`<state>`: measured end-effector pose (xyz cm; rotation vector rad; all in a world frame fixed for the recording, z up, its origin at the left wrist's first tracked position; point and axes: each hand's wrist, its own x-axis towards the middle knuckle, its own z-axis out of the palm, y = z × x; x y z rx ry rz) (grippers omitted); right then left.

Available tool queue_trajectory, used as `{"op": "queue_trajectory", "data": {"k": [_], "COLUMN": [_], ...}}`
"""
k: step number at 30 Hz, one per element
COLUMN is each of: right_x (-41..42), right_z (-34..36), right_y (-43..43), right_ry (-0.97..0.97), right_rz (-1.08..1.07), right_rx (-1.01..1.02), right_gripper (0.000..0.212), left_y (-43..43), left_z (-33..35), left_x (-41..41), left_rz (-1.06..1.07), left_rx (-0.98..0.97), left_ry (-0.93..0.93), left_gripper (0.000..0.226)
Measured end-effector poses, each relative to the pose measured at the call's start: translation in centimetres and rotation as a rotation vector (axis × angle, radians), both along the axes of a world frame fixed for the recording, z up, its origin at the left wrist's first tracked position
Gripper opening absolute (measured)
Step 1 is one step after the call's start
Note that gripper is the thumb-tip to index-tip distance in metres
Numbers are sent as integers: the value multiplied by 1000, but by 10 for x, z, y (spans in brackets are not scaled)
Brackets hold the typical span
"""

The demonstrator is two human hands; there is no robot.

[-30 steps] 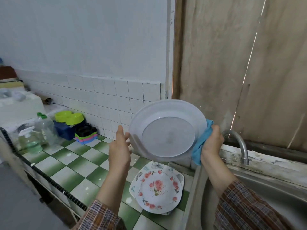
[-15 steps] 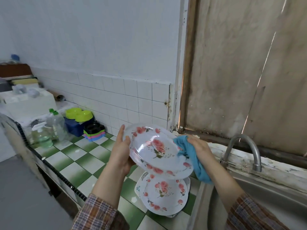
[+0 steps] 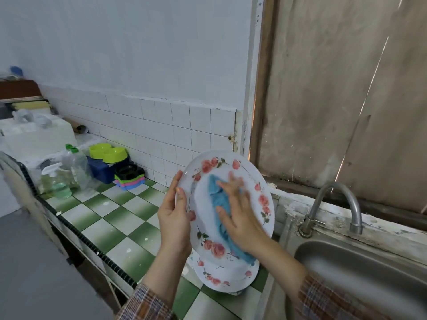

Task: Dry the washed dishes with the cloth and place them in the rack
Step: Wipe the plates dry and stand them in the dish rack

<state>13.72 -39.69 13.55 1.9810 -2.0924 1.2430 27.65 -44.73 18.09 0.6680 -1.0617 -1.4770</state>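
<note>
Since half a second ago the plate (image 3: pixel 253 174) has been tipped up from nearly flat to standing steeply, its flowered face turned toward the camera, and the right hand (image 3: pixel 240 215) has come off the rim onto the middle of that face.

That right hand lies flat with its fingers spread and straight, pressing the blue cloth (image 3: pixel 218 195) against the plate's centre. The cloth runs under the palm and trails down toward the lower rim. The left hand (image 3: pixel 173 218) grips the plate by its left edge, with the thumb lying over the front rim; the other fingers are mostly hidden behind the plate. The plate is held in the air above the counter (image 3: pixel 120 218), at its right end beside the sink (image 3: pixel 360 269).

Directly beneath it, a second flowered plate (image 3: pixel 226 276) lies on the green and white checked tiles of the counter; something lies under it, of which only an edge shows. The metal sink is to the right, with a curved tap (image 3: pixel 332 187) at its back edge. Farther left on the counter, against the tiled wall (image 3: pixel 161 125), are a black bowl (image 3: pixel 128 170) on pink and blue items, two lime green bowls (image 3: pixel 108 153) on a dark blue box (image 3: pixel 101 170), a clear bottle (image 3: pixel 77 167) with a green cap, and a pump bottle (image 3: pixel 57 183). No drying rack can be made out.
</note>
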Motion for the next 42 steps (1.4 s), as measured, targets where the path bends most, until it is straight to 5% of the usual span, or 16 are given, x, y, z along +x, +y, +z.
{"op": "queue_trajectory", "data": {"k": [4, 6, 9, 12, 14, 19, 22, 27, 35, 38, 42], "right_x": [-25, -12, 29, 35, 21, -2, 27, 37, -28, 6, 37], "right_z": [21, 32, 31, 16, 19, 46, 43, 2, 44, 58, 21], "right_y": [-23, -30, -25, -25, -32, -45, -35, -5, -23, -26, -8], "right_ry": [-418, -525, -303, 8, 9, -452, -322, 218, -282, -198, 167], "right_rz": [-436, -403, -25, 167, 79, -336, -102, 195, -358, -168, 157], "right_rx": [-243, -295, -356, -306, -328, -437, -357, -261, -411, -413, -321], "right_gripper": [50, 53, 55, 56, 54, 56, 56, 56, 54, 55, 56], "left_y": [9, 15, 17, 11, 9, 18, 19, 0, 5, 16, 15], "left_z": [2, 2, 1, -2, -3, -6, -6, -1, -4, -3, -1], "left_x": [2, -3, -12, -10, -7, -12, -17, -4, 2, -7, -2], "left_rz": [-18, -35, -36, 0, 3, -20, 23, 189, 174, 190, 206], "left_rx": [-29, -77, -157, -137, -138, -171, -165, -95, -216, -300, -244], "left_ry": [18, -4, -35, 7, 16, 3, 4, 187, 141, 68, 127], "left_gripper": [28, 26, 45, 38, 27, 27, 25, 27, 30, 28, 32]}}
